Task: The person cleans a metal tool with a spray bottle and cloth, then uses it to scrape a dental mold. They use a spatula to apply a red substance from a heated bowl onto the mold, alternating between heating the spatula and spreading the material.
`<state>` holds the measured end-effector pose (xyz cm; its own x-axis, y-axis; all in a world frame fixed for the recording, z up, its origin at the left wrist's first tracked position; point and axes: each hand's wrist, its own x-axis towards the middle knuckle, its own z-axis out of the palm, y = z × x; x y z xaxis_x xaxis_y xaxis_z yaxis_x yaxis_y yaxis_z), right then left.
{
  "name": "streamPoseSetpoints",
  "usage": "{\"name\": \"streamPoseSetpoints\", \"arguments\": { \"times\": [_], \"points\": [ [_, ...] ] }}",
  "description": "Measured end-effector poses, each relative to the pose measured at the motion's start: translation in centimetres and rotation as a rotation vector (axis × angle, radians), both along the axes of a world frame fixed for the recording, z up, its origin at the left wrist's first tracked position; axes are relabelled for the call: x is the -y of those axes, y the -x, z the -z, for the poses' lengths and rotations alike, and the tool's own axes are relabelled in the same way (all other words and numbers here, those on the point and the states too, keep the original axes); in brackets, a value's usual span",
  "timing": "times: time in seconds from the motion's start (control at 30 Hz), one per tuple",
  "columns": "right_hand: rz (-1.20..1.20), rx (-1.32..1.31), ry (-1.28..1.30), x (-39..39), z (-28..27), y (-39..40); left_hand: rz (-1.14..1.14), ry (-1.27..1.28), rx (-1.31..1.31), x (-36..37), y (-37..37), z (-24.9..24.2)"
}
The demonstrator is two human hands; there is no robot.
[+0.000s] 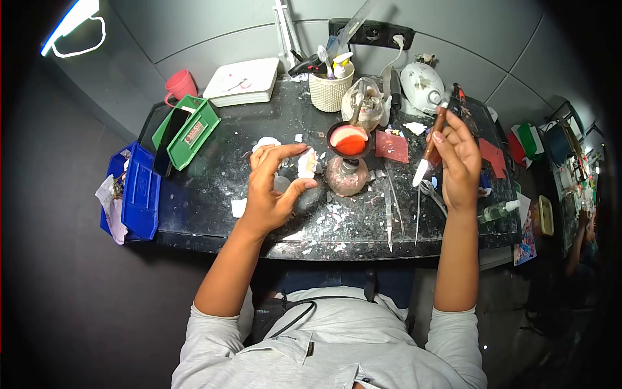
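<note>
My left hand (269, 188) pinches a small white dental cast (307, 165) between thumb and fingertips, above the bench. In my right hand (459, 162) is a wax knife with a brown handle (435, 137), its pale blade (420, 172) pointing down and left. Between my hands, a small dark pan (349, 140) contains pink and bright red wax (350, 144). The pan sits over a round glass burner (346, 176). Just behind the knife lies a pink wax sheet (392, 146).
Slim metal tools (389, 217) lie near the front edge amid white crumbs. Behind stand a woven tool pot (330, 92), a jaw model (364, 107) and a white rounded device (422, 87). Green (194, 139) and blue (141, 194) trays are at left; a clear bottle (495, 212) is at right.
</note>
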<state>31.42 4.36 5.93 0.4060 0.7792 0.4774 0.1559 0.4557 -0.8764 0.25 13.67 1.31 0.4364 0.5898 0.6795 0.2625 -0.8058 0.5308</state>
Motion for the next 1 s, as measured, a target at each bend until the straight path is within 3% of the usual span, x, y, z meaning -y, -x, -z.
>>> {"name": "streamPoseSetpoints", "arguments": {
  "times": [0.03,0.1,0.2,0.27,0.37,0.7,0.77,0.8,0.87,0.93,1.0],
  "points": [
    [-0.075,-0.111,0.053,-0.1,0.2,-0.5,-0.003,0.001,-0.005,0.2,-0.3,0.2],
    [-0.169,-0.252,0.124,-0.6,0.8,-0.7,0.256,0.562,0.488,0.4,-1.0,0.5],
    [-0.377,-0.43,0.276,-0.4,2.0,-1.5,0.254,0.654,0.425,-1.2,-0.1,0.8],
    [-0.477,-0.489,0.117,0.1,2.6,-1.7,0.289,0.743,0.496,-1.0,0.1,1.2],
    [-0.383,-0.373,0.148,0.9,2.7,-1.6,0.358,0.906,0.624,-1.3,0.2,1.0],
    [-0.223,-0.15,0.319,1.5,2.3,-0.2,0.346,0.941,0.627,-1.0,0.2,0.8],
    [-0.207,-0.149,0.316,1.6,2.5,-0.4,0.27,0.738,0.497,0.9,0.4,-0.5],
    [-0.207,-0.156,0.313,1.5,2.9,-0.7,0.463,0.737,0.581,3.3,0.3,-3.5],
    [-0.186,-0.163,0.355,1.6,2.6,-0.4,0.837,0.343,0.348,5.6,1.0,-8.5],
    [-0.179,-0.111,0.366,1.4,2.5,-0.3,0.967,0.186,0.431,6.1,0.7,-9.5],
    [-0.187,-0.033,0.388,1.4,2.4,-0.3,0.841,0.401,0.262,4.1,1.2,-9.2]
  ]
}}
